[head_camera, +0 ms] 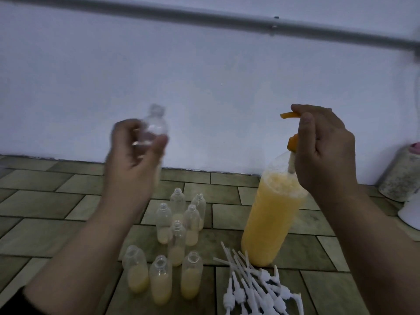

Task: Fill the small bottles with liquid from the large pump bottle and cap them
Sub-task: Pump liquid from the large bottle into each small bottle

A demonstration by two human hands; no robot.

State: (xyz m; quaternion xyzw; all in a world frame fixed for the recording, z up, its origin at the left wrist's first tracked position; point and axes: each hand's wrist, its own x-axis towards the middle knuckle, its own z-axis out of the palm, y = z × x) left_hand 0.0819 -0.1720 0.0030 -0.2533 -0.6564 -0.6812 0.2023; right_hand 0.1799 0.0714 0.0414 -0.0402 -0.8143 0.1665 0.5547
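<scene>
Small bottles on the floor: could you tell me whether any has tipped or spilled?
Nothing stands out: the small bottles stand upright, uncapped and partly filled, with no visible puddle on the tiled floor. The pump caps lie in a loose pile.

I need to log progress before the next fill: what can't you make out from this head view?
- Small bottle in the left hand: motion-blurred, contents unreadable.
- Pump head of the large pump bottle: mostly hidden under the right hand.
- White pump caps: pile cut off by the bottom edge, count unclear.
- Objects at the right edge: cropped, unidentifiable.
</scene>
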